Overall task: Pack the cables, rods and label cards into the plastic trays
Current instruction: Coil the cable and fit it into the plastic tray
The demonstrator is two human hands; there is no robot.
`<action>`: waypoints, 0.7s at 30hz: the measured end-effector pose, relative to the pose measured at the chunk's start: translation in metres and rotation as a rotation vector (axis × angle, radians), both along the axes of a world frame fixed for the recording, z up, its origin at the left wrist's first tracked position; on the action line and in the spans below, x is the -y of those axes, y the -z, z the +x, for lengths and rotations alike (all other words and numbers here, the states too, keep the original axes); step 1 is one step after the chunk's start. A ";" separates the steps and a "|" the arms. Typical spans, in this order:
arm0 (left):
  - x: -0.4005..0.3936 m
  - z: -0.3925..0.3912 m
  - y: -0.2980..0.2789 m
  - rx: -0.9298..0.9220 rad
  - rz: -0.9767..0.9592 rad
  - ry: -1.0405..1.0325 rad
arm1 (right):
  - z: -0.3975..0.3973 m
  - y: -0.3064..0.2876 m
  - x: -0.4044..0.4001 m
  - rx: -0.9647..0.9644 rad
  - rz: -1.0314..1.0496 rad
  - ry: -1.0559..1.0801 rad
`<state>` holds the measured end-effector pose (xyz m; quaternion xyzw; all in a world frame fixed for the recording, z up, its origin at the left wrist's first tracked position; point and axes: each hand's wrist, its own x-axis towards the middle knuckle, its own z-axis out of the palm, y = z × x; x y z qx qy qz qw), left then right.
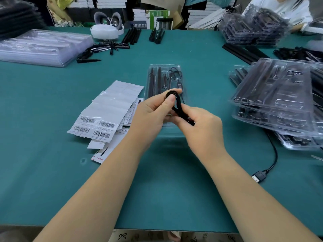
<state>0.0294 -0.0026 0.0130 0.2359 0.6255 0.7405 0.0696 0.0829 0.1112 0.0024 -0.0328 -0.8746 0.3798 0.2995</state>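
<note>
on the green table mat [52, 172] a fanned pile of white barcode label cards [104, 116] lies left of the hands, and stacked clear plastic trays [272, 95] stand at the right. the left hand [152, 116] and right hand [201, 126] both pinch a coiled black cable [175, 102], held just above a clear plastic tray with black rods [161, 79]. the hands hide the near end of this tray.
</note>
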 end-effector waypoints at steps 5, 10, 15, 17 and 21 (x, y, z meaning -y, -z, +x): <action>-0.001 -0.003 0.003 -0.126 -0.189 -0.044 | -0.002 -0.005 -0.009 0.098 -0.657 -0.113; -0.004 -0.005 0.015 -0.285 -0.622 -0.054 | -0.005 -0.012 -0.031 0.224 -1.095 -0.093; -0.007 0.001 0.016 -0.443 -0.691 -0.114 | -0.006 -0.009 -0.039 0.283 -1.191 -0.108; -0.010 0.007 0.017 -0.424 -0.703 -0.044 | -0.006 -0.009 -0.039 0.276 -1.210 -0.102; -0.020 0.011 0.023 -0.548 -0.970 -0.055 | -0.005 -0.008 -0.043 0.282 -1.272 -0.079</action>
